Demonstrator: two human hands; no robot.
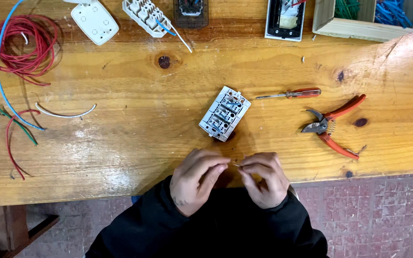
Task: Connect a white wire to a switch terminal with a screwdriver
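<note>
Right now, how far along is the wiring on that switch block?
Done: the block lies back-up, a blue wire showing in it. In hand: left hand and right hand pinch a small wire end at the table edge. Left: screwdriver and cutters lie unused beside it.

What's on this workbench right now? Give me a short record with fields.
Surface: wooden table
Left hand: pinching a tiny metal piece
Right hand: pinching the same piece
Just beyond hands: white switch module, back side up
Right of module: red-handled screwdriver, red-handled cutters
Far left: red wire coil
Top right: wooden box
</note>
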